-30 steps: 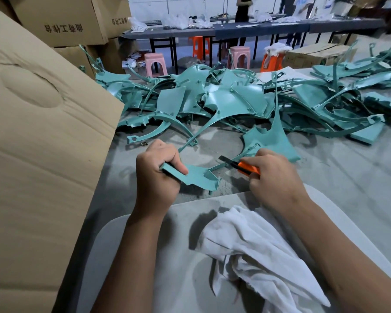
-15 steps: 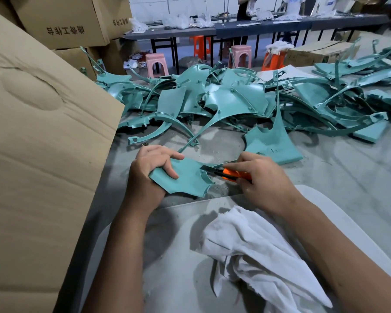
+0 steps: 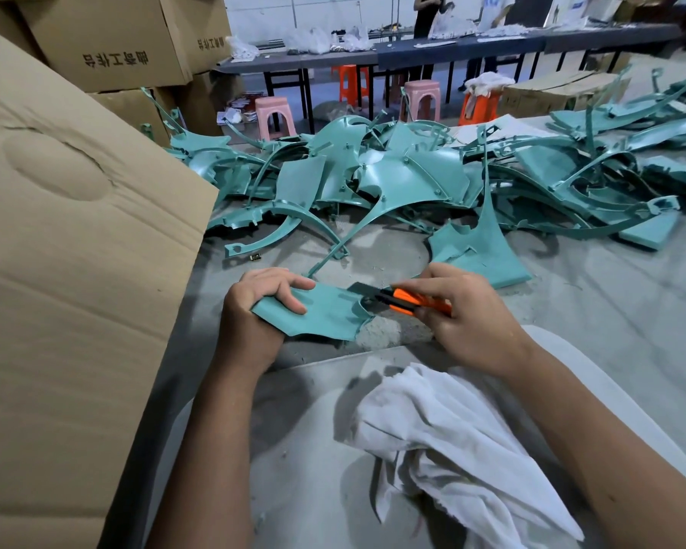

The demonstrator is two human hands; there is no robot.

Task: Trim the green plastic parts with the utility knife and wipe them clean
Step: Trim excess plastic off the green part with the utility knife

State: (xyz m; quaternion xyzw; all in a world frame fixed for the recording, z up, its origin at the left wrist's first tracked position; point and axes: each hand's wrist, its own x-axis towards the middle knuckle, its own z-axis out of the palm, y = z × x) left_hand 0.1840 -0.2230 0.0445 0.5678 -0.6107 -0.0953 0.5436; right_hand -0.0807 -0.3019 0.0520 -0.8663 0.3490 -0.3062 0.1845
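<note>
My left hand (image 3: pixel 256 307) grips the near flat end of a green plastic part (image 3: pixel 329 315), thumb underneath and fingers curled over its top. A long thin arm of that part runs up and away toward the pile. My right hand (image 3: pixel 464 315) holds an orange and black utility knife (image 3: pixel 402 301), its blade laid against the part's right edge. A crumpled white rag (image 3: pixel 452 441) lies on my lap just below both hands.
A large heap of green plastic parts (image 3: pixel 404 180) covers the grey table (image 3: pixel 610 303) ahead. A big cardboard box (image 3: pixel 68 271) stands close on my left, more boxes behind it. Stools, long tables and standing people are at the back.
The green part has been turned from nearly edge-on to flat, face up. My right hand has brought the knife blade leftward onto the part's right edge.
</note>
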